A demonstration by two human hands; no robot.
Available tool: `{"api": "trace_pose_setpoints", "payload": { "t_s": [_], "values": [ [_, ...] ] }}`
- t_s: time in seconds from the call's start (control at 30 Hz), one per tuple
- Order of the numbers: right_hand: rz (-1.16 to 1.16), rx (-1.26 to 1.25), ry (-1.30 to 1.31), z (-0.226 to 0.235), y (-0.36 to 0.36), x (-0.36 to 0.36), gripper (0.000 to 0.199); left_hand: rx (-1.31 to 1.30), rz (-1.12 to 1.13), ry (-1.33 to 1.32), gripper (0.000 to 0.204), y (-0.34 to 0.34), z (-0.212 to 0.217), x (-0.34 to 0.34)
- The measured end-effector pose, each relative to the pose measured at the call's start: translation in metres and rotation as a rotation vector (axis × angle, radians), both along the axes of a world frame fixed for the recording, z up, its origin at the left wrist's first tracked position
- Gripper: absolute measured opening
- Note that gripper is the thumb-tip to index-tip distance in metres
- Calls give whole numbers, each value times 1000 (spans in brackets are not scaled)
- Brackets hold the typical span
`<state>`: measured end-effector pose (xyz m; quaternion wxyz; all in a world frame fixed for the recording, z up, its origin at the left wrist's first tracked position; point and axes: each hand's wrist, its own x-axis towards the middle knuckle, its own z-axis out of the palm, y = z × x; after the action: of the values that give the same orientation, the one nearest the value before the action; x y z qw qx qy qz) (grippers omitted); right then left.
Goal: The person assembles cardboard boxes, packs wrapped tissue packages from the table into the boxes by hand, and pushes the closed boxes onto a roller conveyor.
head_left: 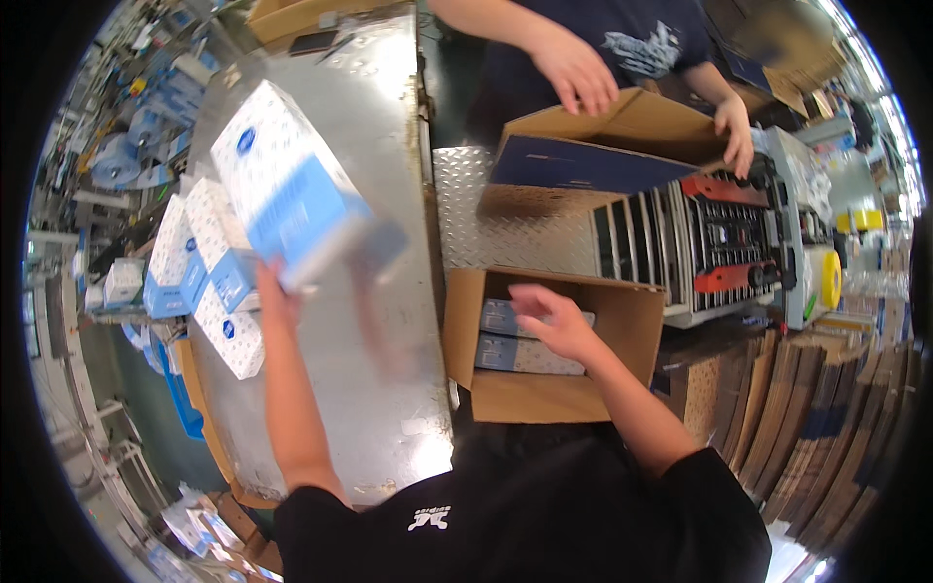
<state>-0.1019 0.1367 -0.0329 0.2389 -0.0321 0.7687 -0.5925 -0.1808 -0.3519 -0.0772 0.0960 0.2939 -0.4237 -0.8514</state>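
Observation:
My left hand [277, 291] grips a white and blue box [287, 189] and holds it lifted over the metal table [389, 389]; the box is blurred. My right hand [549, 316] hovers with fingers spread over an open cardboard carton [530, 396]. Inside the carton lie two flat grey-blue boxes [515, 350], stacked one on the other. The right hand is just above them, and I cannot tell if it touches them.
More white and blue boxes [209, 267] pile up at the table's left edge. Across from me another person's hands [578, 73] hold an open cardboard box [612, 141] over a taping machine [724, 243]. Flattened cartons [807, 418] stand stacked at right.

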Motion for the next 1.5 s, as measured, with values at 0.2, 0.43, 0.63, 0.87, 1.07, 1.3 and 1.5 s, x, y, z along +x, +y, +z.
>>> {"api": "trace_pose_setpoints", "payload": {
  "t_s": [0.2, 0.43, 0.63, 0.87, 1.07, 1.3, 1.5],
  "values": [
    [287, -141, 291, 113, 10, -24, 152, -182, -1196, -54, 112, 219, 14, 139],
    [298, 396, 567, 110, 51, 41, 115, 522, -849, -56, 90, 332, 25, 133],
    [583, 897, 292, -48, 76, 12, 109, -91, -1540, 45, 83, 373, -86, 118],
    [536, 673, 106, -187, 148, -11, 119, -370, -1727, -95, 76, 361, -122, 134],
    [603, 921, -223, -155, 127, -75, 80, -848, -585, -10, 61, 370, -69, 94],
    [565, 904, 123, -240, 84, 52, 66, -1061, -1307, -288, 45, 366, -156, 58],
    [420, 617, -33, -96, -2, -30, 31, -1549, -576, 236, 42, 153, 41, 34]
  ]
}}
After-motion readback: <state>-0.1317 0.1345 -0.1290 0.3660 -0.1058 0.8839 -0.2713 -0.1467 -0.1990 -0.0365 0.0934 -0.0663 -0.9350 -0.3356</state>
